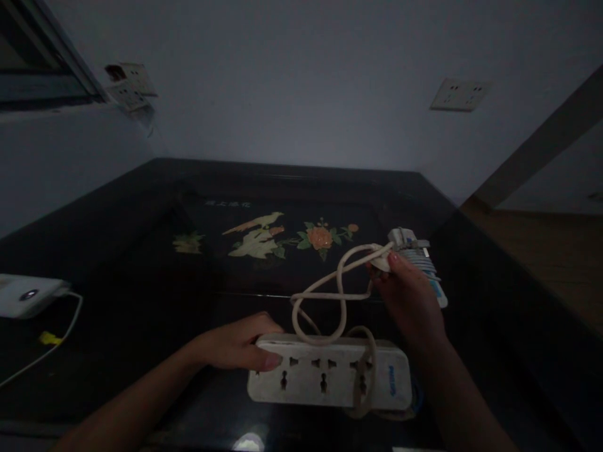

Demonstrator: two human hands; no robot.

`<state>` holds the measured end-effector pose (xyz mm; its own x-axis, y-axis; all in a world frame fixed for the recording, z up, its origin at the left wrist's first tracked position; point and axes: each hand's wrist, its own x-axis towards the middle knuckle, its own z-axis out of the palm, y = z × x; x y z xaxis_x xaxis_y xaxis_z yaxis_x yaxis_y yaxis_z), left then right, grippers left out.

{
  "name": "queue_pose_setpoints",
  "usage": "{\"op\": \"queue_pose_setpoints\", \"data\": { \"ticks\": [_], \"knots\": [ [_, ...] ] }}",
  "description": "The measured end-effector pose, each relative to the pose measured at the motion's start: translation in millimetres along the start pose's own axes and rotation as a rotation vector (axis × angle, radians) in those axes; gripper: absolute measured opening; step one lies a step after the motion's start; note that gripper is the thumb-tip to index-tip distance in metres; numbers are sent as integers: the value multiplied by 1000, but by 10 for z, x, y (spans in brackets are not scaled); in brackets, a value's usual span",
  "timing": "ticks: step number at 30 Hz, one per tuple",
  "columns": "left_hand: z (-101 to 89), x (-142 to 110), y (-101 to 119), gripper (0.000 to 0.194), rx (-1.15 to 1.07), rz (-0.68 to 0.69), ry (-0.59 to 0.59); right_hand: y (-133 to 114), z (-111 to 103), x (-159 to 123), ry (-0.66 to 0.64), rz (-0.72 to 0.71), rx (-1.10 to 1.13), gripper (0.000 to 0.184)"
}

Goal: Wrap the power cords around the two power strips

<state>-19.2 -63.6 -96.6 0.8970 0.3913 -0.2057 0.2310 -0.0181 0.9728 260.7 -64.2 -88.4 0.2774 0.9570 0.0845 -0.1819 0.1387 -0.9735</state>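
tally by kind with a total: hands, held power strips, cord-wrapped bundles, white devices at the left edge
Hands: 2, left hand and right hand
Held power strip: 1
Cord-wrapped bundle: 1
White device: 1
Total: 5

A dimly lit room has pale walls (292,94), a dark window (38,69) at far left, white socket plates (460,95) on the wall at far left and far right, a glossy black table (117,251) decorated with a bird (269,220) and flowers (320,237), and brown floor (541,263) showing to the right.
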Motion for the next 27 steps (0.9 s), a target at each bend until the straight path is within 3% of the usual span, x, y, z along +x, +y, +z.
{"op": "queue_pose_setpoints", "data": {
  "ticks": [4,10,13,20,27],
  "knots": [
    [1,-30,18,43,9,-3,-42,34,76,-37,0,12,15,18],
    [8,-42,100,47,-1,23,14,141,77,-2,50,6,45,23],
    [-15,-71,127,48,-6,53,90,161,79,-3,42,21,-10,30],
    [-137,-137,-112,53,-117,47,442,-98,142,-95,-225,145,-178,27],
    [-178,-95,-231,53,-188,139,587,-61,-17,16,-291,143,-209,25]
  ]
}}
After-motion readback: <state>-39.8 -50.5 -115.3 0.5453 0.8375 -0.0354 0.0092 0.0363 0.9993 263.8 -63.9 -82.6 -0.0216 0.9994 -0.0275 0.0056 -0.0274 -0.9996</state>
